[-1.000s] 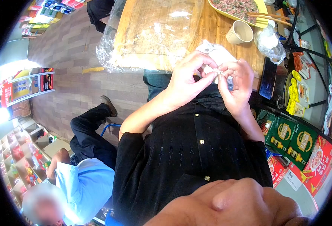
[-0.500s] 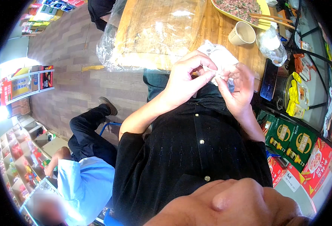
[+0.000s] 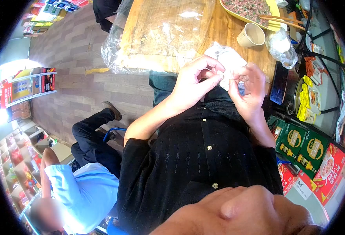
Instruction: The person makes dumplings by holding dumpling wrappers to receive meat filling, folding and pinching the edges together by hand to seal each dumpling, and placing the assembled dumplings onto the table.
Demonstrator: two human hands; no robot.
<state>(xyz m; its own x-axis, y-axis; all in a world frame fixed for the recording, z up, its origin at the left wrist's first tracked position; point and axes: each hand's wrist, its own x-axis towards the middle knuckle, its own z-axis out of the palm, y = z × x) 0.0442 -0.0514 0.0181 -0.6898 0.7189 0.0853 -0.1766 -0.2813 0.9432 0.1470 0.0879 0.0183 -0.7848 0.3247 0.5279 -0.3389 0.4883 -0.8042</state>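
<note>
My left hand is closed, thumb and fingertips pinched together on a small pale thing that I cannot make out. Just to its right is my right hand, its fingers curled toward the thumb; whatever lies between them is hidden. A narrow gap separates the two sets of fingertips. Behind them, at the table's near edge, lies a white sheet-like bundle partly in clear plastic. Farther back, a yellow tray holds minced meat flecked with green, with wooden chopsticks across its edge.
Clear plastic film covers much of the wooden table. A paper cup, a plastic bag and a dark phone are on the right. Green boxes stand beside me. A seated person in a light blue shirt is at left.
My fingertips have drawn slightly apart, with the right hand shifting a little to the right. The seated person has raised an arm toward the head.
</note>
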